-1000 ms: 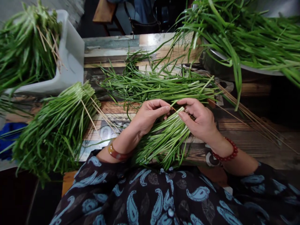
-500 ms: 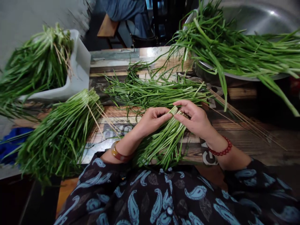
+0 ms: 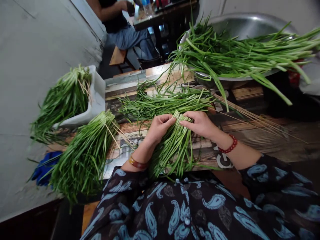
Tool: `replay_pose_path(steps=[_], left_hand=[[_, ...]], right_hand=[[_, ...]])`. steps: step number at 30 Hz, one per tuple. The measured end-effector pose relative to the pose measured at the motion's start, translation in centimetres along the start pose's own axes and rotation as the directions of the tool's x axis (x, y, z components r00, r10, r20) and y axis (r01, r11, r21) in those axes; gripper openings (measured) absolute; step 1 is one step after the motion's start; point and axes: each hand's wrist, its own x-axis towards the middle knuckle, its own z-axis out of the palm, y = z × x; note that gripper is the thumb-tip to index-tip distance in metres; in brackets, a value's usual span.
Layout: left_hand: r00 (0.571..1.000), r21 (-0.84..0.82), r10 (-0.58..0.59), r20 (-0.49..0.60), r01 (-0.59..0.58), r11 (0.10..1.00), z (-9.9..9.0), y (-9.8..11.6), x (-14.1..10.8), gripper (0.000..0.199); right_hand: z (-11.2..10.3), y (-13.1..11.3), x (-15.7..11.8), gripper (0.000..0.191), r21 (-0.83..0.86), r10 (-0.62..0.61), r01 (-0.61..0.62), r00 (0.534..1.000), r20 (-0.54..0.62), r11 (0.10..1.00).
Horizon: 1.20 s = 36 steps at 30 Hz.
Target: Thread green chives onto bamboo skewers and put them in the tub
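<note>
Where the pale wall fills the far left, crumpled blue fabric (image 3: 45, 168) shows low down. Above it, white rectangular plastic tub (image 3: 98, 95): long green leafy stalks (image 3: 66, 96) inside, pale ends up, thin wooden sticks through them, leaves spilling over the left side. Just in front of the tub, big skewered green bunch (image 3: 85, 156) on the wood-print plank table (image 3: 240, 151), sticks poking out right, leaves hanging past the near edge. Background: seated person in blue trousers (image 3: 132, 38). Middle: loose green stalk pile (image 3: 162, 103) lying crosswise. Nearer, left hand (image 3: 160, 126) pinched on the pale ends of a smaller green bunch (image 3: 172, 143), leaves fanned toward the wearer. Right hand (image 3: 197, 123) clamped on the same ends, from the right. Can't tell if a stick runs through. Right: round steel basin (image 3: 240, 23) heaped with more green stalks (image 3: 237, 56); bare thin wooden skewers (image 3: 260, 123) in front.
</note>
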Motion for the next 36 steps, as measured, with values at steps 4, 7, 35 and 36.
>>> replay_pose_path(steps=[4,7,35,36], left_hand=[[0.999,-0.173,-0.05,-0.013,0.047,0.984,-0.9,0.5,0.2,0.031],[0.998,-0.231,-0.033,-0.046,0.022,0.973,-1.4,1.0,0.1,0.032],[0.975,-0.162,0.066,-0.214,-0.102,0.981,-5.8,3.6,-1.7,0.044],[0.969,-0.151,0.083,-0.232,-0.12,0.981,-5.8,3.5,-2.1,0.042]], right_hand=[[-1.9,0.5,0.3,0.041,0.362,0.187,-0.226,0.972,0.14,0.905],[-2.6,0.7,0.2,0.045,0.418,0.246,-0.306,0.95,0.193,0.855],[-2.3,0.8,-0.2,0.022,0.186,0.214,-0.286,0.918,0.334,0.94],[-2.3,0.8,-0.2,0.022,0.187,0.212,-0.285,0.919,0.334,0.94]])
